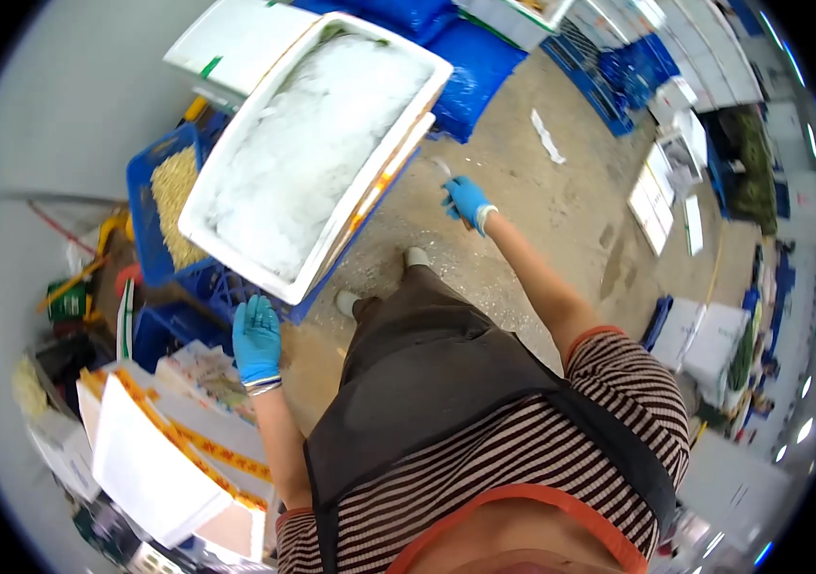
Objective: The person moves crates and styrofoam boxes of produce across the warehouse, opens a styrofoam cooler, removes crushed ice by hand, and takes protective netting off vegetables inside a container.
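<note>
My left hand (257,337), in a blue glove, is open with the palm up and the fingers stretched out. It is close to the near corner of a large white foam box (199,212). Crushed ice (317,143) fills this box, and a bit of green shows at its far end. My right hand (467,203), also blue-gloved, is out over the floor to the right of the box. Its fingers are curled around something too small to name; a brownish end shows below the hand and a thin pale piece above it.
A blue crate (148,225) of pale, short pieces stands left of the box. Blue bags (475,77) lie behind it. Foam boxes with orange tape (207,450) are stacked at lower left. White panels (652,201) and a blue pallet (585,81) are on the right-hand floor.
</note>
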{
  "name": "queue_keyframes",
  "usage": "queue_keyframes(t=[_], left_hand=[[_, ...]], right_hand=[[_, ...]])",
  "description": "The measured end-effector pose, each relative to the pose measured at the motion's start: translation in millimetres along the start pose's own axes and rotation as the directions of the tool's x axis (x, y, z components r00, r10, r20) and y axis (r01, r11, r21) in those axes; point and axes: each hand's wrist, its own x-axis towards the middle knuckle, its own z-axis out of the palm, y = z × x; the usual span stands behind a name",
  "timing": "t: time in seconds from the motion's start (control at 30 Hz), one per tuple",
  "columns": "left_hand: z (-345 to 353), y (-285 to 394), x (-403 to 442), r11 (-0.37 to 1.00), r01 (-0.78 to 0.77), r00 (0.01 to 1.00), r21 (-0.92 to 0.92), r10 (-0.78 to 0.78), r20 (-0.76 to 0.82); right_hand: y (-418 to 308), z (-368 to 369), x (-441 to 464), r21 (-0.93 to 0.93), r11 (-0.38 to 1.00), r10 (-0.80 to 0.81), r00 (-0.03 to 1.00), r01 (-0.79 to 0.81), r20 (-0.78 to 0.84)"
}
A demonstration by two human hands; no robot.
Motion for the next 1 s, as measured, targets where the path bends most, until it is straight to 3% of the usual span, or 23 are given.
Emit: queue_keyframes(t=[0.1,0.17,0.23,0.33,0.4,0.43,0.47,0.5,0.53,0.6,0.67,0.73,0.77,0.8,0.83,0.87,0.9,1.0], left_hand=[[22,-16,18,0.992,0.088,0.995,0.092,-0.092,0.046],[43,-26,15,0.980,0.119,0.991,0.162,-0.126,0.035],[55,-36,18,0.972,0.149,0.989,0.184,-0.149,-0.013],[66,-50,27,0.962,0.182,0.983,0.205,-0.173,-0.062],[78,-60,33,0.950,0.183,0.983,0.251,-0.170,-0.072],[78,-65,37,0.959,0.174,0.985,0.224,-0.172,-0.029],[77,-72,45,0.956,0.131,0.989,0.264,-0.107,-0.104],[78,-73,52,0.952,0.160,0.987,0.261,-0.159,-0.025],[93,-80,51,0.947,0.110,0.989,0.301,-0.074,-0.128],[90,-89,60,0.942,0.090,0.986,0.322,-0.039,-0.162],[105,-99,70,0.923,0.171,0.936,0.344,-0.043,-0.349],[105,-109,79,0.876,0.227,0.919,0.426,-0.047,-0.392],[95,-112,84,0.843,0.226,0.928,0.488,-0.034,-0.371],[92,-118,92,0.807,0.218,0.938,0.549,-0.017,-0.347],[112,-126,93,0.855,0.226,0.886,0.467,0.019,-0.464],[106,-128,97,0.824,0.232,0.893,0.516,0.030,-0.449],[118,-133,100,0.834,0.235,0.880,0.500,0.036,-0.474],[150,-140,115,0.822,0.247,0.877,0.513,0.036,-0.479]], right_hand=[[-35,-27,23,-0.116,0.990,-0.087,0.990,0.074,-0.114],[-61,-45,40,-0.343,0.919,-0.263,0.950,0.194,-0.168],[-76,-66,90,-0.626,0.742,-0.451,0.869,0.240,-0.203],[-134,-81,120,-0.753,0.634,-0.531,0.807,0.177,-0.257],[-159,-89,151,-0.759,0.612,-0.575,0.784,0.223,-0.233],[-156,-89,178,-0.819,0.536,-0.564,0.809,0.203,-0.168],[-156,-98,210,-0.874,0.458,-0.542,0.830,0.162,-0.130],[-161,-101,224,-0.903,0.408,-0.629,0.758,0.133,-0.172],[-175,-104,227,-0.909,0.401,-0.580,0.799,0.112,-0.158],[-186,-103,260,-0.851,0.506,-0.494,0.856,0.141,-0.152],[-197,-111,276,-0.875,0.422,-0.470,0.883,0.235,0.011],[-220,-120,255,-0.863,0.419,-0.474,0.878,0.282,0.057],[-216,-115,274,-0.914,0.284,-0.435,0.889,0.289,0.145],[-228,-116,265,-0.919,0.265,-0.421,0.892,0.293,0.163],[-221,-102,287,-0.940,0.252,-0.386,0.915,0.228,0.119],[-213,-87,304,-0.930,0.328,-0.342,0.939,0.168,0.049],[-221,-86,295,-0.954,0.238,-0.349,0.933,0.181,0.090],[-218,-78,308,-0.944,0.249,-0.281,0.949,0.219,0.146]])
